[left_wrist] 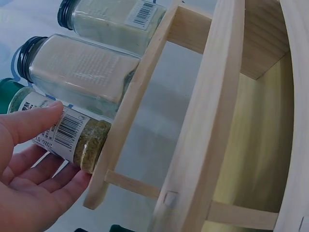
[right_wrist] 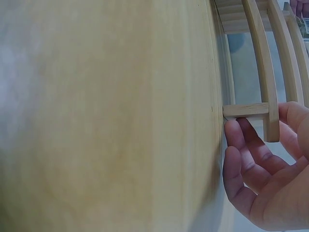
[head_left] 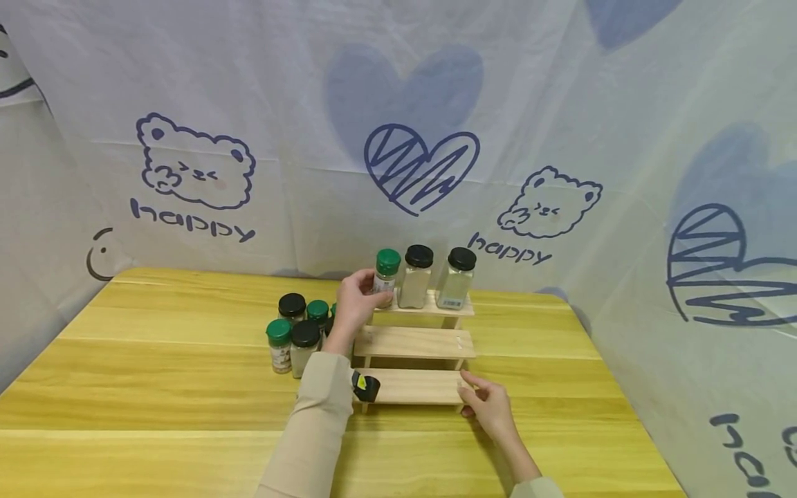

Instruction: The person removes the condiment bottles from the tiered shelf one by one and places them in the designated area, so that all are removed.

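Note:
A three-tier wooden shelf rack (head_left: 414,344) stands on the table. My left hand (head_left: 356,304) holds a green-capped spice jar (head_left: 386,270) at the left end of the top tier. In the left wrist view the thumb lies across the label of this jar (left_wrist: 65,128), fingers on its other side, and its base meets the tier's edge. Beside it on that tier stand two black-capped glass jars, a nearer one (head_left: 415,278) and one farther right (head_left: 456,279). My right hand (head_left: 492,408) grips the right end of the bottom tier (right_wrist: 272,121), fingertips by its leg.
Left of the rack several more spice jars stand close together, among them a green-capped jar (head_left: 279,346) and a black-capped jar (head_left: 305,349), partly hidden by my left arm. A patterned cloth (head_left: 299,138) hangs behind the wooden table (head_left: 156,387).

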Demonstrator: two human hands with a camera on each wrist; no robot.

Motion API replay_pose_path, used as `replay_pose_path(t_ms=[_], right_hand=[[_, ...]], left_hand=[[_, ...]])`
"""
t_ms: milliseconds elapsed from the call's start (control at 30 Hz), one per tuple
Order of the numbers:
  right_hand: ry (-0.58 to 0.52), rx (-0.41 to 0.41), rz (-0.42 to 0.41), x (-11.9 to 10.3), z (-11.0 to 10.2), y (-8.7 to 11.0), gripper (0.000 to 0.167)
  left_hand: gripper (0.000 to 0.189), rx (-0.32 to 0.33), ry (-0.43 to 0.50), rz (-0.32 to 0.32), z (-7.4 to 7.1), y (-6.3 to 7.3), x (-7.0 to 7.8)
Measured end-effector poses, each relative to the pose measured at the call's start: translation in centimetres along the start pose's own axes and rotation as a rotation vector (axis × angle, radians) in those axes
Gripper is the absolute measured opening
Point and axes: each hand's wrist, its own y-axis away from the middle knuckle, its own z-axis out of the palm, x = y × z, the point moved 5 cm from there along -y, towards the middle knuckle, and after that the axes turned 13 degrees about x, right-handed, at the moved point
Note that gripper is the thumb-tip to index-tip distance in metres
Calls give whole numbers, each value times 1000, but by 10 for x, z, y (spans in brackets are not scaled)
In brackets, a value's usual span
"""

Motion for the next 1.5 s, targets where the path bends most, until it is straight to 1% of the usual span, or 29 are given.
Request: replay_pose_path(t_ms=[267,500,633,833,1033,1167,1267,1500], right_hand=[[-1,5,-2,-1,1,0,35],[-5,0,6,-1,0,1,35],[-4,-1,6,0,1,1,35],[-3,2,-5,-1,1,1,35],[-14,-1,-2,-1,1,1,35],[-11,3,-6,-1,1,1,35],[-2,4,4,0,1,1,35],[-1,5,18,1,1,0,35]], left_hand=[[40,8,-11,29,-4,1,7],[39,-11,-11,41,-9,6,9],[39,-13,-9,54,-12,10,9],[39,-21,-17,41,-16,16,7],[41,-24,-6,45,-21,23,9],[40,-22,9,60,-24,28,10],[38,-27,2,73,-25,31,10],[40,-20,-7,40,-31,38,7]])
